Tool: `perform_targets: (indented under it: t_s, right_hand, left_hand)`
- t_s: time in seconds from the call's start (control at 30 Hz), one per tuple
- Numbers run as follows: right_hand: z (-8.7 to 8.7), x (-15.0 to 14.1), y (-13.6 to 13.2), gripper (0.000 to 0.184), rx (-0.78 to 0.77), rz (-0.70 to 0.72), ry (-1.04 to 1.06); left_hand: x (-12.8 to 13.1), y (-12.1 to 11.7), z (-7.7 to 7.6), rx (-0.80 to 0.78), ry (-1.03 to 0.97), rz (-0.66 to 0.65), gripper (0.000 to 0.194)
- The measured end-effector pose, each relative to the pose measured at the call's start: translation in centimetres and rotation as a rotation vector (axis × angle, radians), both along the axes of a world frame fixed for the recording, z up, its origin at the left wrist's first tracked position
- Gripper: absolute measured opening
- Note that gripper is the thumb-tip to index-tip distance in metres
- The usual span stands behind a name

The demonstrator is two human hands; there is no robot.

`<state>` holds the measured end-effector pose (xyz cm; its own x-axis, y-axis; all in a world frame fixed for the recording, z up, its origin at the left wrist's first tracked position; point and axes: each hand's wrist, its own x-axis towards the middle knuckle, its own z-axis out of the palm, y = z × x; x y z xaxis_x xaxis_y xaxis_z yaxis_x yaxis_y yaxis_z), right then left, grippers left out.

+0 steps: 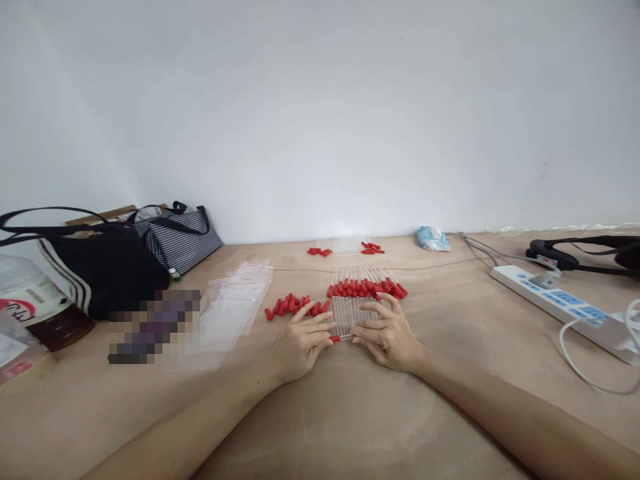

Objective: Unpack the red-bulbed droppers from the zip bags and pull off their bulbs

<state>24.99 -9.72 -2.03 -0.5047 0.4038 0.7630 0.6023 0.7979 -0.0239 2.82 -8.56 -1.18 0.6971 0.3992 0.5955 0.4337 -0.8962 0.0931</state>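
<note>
Between my hands is a thin glass tube lying sideways, with a red rubber bulb at its left end. My left hand pinches the bulb with thumb and fingertips. The fingers of my right hand are closed at the tube's right end. Just beyond lies a row of bare glass tubes, partly hidden by my right fingers. Above that row are several glass droppers with red bulbs pointing toward me. Loose red bulbs are piled beyond my left hand.
Clear zip bags lie at left, beside a blurred-out object, bags and a large bottle. More droppers are near the wall. A blue-white packet and power strip with cables are at right.
</note>
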Motion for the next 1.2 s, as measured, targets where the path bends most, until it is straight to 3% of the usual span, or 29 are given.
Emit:
perform_targets:
  t_s: [1.2]
  right_hand:
    - [0.04,0.08,-0.25,0.011,-0.042,0.05,0.016]
  left_hand:
    - [0.06,-0.59,0.53,0.044,-0.064,-0.061,0.017]
